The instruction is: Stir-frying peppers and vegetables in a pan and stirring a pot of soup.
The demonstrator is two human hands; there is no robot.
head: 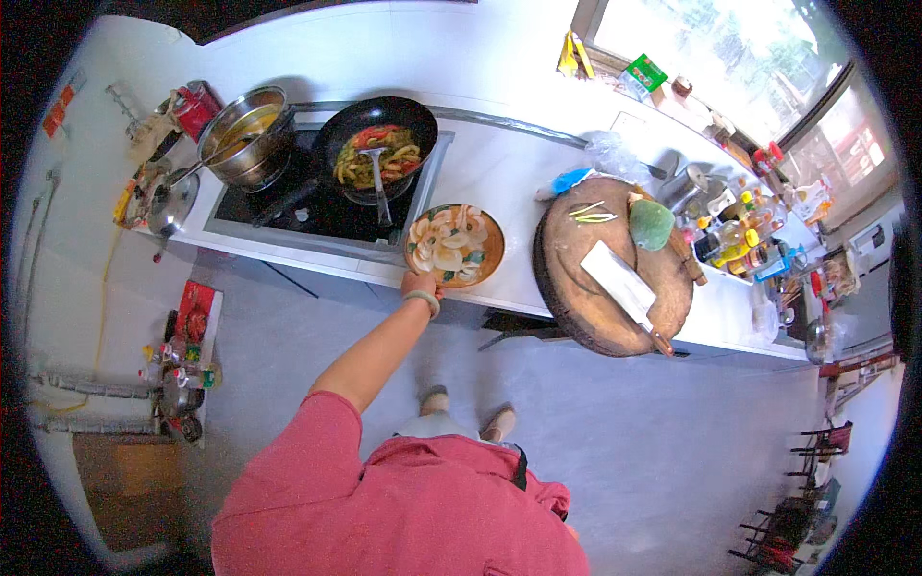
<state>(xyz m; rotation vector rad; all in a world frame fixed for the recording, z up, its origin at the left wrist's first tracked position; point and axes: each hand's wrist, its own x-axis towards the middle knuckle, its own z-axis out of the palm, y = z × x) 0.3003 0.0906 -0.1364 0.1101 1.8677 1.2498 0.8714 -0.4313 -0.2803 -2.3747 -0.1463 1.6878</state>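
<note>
My left hand [423,284] grips the near rim of a floral-patterned plate [455,243] with an orange-brown border. The plate is at the counter's front edge, just right of the cooktop; whether it rests on the counter or is held just above, I cannot tell. Beyond it, a black wok [395,108] holds cooked sliced vegetables [353,173], green, yellow and red. A metal spatula [380,189] lies in the wok, its handle over the near rim. My right hand is out of view; only a sliver of skin shows beside the red shirt.
Left of the wok stands a steel pot [248,162] of yellowish liquid. A pot lid [173,201] lies by the counter's left end. A round wooden chopping block [569,288] carries a cleaver [616,281], scallion pieces [592,214] and a green gourd piece [652,225]. Bottles [742,245] crowd the right.
</note>
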